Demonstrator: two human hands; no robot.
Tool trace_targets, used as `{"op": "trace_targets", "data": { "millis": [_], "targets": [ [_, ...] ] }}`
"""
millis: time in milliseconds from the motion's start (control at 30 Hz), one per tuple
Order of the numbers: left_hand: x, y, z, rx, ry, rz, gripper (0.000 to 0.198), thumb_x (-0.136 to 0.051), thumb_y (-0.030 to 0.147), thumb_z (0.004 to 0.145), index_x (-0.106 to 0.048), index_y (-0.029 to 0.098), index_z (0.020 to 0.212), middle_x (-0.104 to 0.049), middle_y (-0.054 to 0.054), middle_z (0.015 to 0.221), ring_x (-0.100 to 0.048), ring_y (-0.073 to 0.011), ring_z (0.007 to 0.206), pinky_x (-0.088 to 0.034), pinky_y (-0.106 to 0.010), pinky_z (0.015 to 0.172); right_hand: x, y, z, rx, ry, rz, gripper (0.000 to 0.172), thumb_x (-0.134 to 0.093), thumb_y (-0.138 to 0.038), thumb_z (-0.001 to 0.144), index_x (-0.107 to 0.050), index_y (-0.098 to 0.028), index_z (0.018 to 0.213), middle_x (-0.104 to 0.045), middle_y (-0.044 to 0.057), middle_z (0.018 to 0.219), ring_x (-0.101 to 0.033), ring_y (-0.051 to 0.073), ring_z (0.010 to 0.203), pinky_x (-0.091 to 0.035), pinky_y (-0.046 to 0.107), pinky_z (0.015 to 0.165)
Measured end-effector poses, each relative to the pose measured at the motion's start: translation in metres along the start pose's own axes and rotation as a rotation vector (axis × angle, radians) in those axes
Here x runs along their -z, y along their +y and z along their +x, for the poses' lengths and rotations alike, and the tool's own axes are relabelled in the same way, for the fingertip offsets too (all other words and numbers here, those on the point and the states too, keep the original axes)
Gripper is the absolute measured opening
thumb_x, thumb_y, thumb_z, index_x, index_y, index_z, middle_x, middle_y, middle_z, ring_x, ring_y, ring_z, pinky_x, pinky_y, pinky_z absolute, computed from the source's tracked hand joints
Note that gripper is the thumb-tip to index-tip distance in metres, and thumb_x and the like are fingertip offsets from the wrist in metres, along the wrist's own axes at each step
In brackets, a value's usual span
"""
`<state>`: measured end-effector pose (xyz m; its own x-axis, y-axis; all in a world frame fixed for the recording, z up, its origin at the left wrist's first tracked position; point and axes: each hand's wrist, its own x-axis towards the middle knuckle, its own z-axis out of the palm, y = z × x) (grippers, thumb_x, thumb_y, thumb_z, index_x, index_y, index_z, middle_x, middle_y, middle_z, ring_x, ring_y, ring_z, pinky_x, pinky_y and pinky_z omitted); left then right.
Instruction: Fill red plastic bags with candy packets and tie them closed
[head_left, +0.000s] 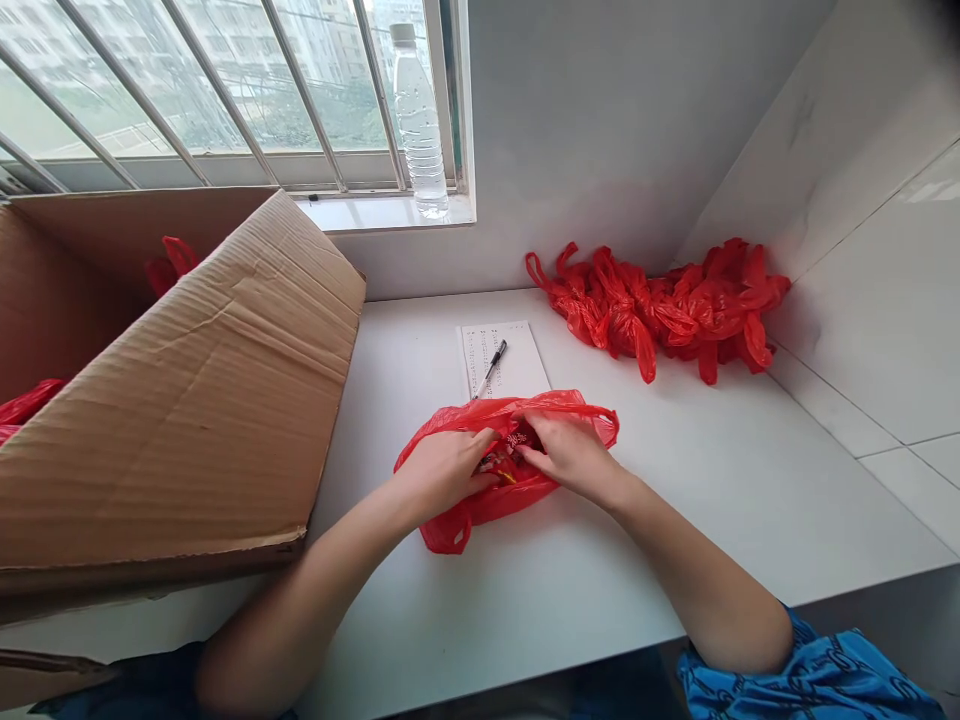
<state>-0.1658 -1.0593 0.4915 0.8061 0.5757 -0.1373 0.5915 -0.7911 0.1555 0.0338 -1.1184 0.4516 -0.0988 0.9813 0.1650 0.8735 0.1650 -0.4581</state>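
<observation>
A red plastic bag [495,510] lies on the white table with its mouth spread towards me. My left hand [446,470] reaches into the left side of the mouth, thumb and fingers apart, touching the bag. From the right, my right hand [574,455] dips into the same mouth, its thumb held away from the fingers; some fingertips are hidden by plastic. Between the hands show small colourful packaged items [506,460], too cluttered to tell their kind. Just behind the bag, a black-and-white pen [491,365] rests on a sheet of paper [525,355] with rows of printed marks.
At left stands a large open cardboard box [202,400] with red bags [34,405] inside. Several crumpled red bags [652,310] are heaped against the back wall. On the windowsill is a clear water bottle [420,130]. A tiled wall [885,290] bounds the table [750,480] at right.
</observation>
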Motion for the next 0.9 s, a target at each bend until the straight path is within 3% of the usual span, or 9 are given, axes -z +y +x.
{"op": "trace_targets", "data": {
  "millis": [133,233,333,433,533,667,800,900],
  "targets": [
    [0.004,-0.008,-0.007,0.078,-0.021,0.029,0.014,-0.062,0.025,0.085,-0.055,0.020,0.097,-0.066,-0.003,0.081,-0.063,-0.0219,0.071,-0.035,-0.029,0.056,0.009,-0.004,-0.006,-0.031,-0.076,0.098,0.031,-0.064,-0.034,0.087,-0.058,-0.024,0.116,-0.070,0.005,0.106,-0.066,0.023,0.090,-0.046,0.030,0.064],
    [0.004,-0.006,-0.009,0.066,-0.010,0.088,0.032,-0.068,0.031,0.083,-0.057,0.020,0.111,-0.067,-0.007,0.099,-0.065,-0.0244,0.085,-0.041,-0.030,0.063,0.012,-0.005,-0.007,-0.040,-0.115,0.092,0.034,-0.064,-0.034,0.088,-0.058,-0.022,0.118,-0.070,0.006,0.106,-0.066,0.024,0.090,-0.047,0.030,0.066],
    [0.004,-0.002,-0.006,0.047,0.012,0.065,0.054,-0.068,0.044,0.085,-0.053,0.020,0.130,-0.063,-0.009,0.115,-0.064,-0.0254,0.091,-0.045,-0.032,0.066,0.014,-0.003,-0.006,-0.024,-0.112,0.061,0.035,-0.057,-0.024,0.091,-0.055,-0.021,0.125,-0.070,0.007,0.106,-0.066,0.023,0.092,-0.046,0.030,0.068],
    [0.002,0.003,-0.001,-0.044,0.132,0.016,0.054,-0.059,0.048,0.092,-0.048,0.023,0.139,-0.063,-0.008,0.119,-0.061,-0.0264,0.104,-0.048,-0.034,0.076,0.015,0.000,-0.003,-0.028,-0.073,0.018,0.039,-0.048,-0.010,0.089,-0.054,-0.021,0.126,-0.071,0.005,0.104,-0.066,0.020,0.089,-0.044,0.028,0.067],
    [-0.004,0.007,0.004,-0.189,0.192,-0.016,0.030,-0.051,0.038,0.097,-0.063,0.023,0.120,-0.067,-0.006,0.109,-0.061,-0.0250,0.104,-0.047,-0.035,0.085,0.017,0.003,-0.002,-0.070,-0.081,-0.094,0.026,-0.049,-0.008,0.086,-0.060,-0.020,0.107,-0.070,0.004,0.091,-0.064,0.019,0.078,-0.037,0.028,0.059],
    [-0.015,0.009,0.009,-0.214,0.122,-0.031,0.020,-0.051,0.028,0.096,-0.068,0.018,0.089,-0.067,-0.005,0.086,-0.063,-0.0209,0.079,-0.045,-0.031,0.069,0.018,0.001,-0.008,-0.127,-0.141,-0.179,0.020,-0.056,-0.012,0.083,-0.061,-0.020,0.101,-0.069,0.006,0.093,-0.063,0.022,0.081,-0.033,0.027,0.056],
    [-0.018,0.004,0.010,-0.130,0.149,-0.014,0.029,-0.048,0.033,0.098,-0.063,0.017,0.079,-0.065,-0.006,0.079,-0.062,-0.0209,0.071,-0.041,-0.030,0.063,0.024,-0.004,-0.017,-0.203,-0.190,-0.126,0.022,-0.055,-0.009,0.082,-0.060,-0.020,0.100,-0.068,0.005,0.092,-0.060,0.019,0.074,-0.032,0.026,0.053],
    [-0.016,0.000,0.010,-0.161,0.154,-0.057,0.024,-0.050,0.033,0.098,-0.064,0.017,0.088,-0.066,-0.006,0.084,-0.062,-0.0213,0.074,-0.042,-0.030,0.064,0.029,-0.006,-0.018,-0.237,-0.206,-0.158,0.019,-0.053,-0.004,0.079,-0.059,-0.019,0.088,-0.066,0.006,0.085,-0.057,0.018,0.070,-0.031,0.027,0.051]
  ]
}}
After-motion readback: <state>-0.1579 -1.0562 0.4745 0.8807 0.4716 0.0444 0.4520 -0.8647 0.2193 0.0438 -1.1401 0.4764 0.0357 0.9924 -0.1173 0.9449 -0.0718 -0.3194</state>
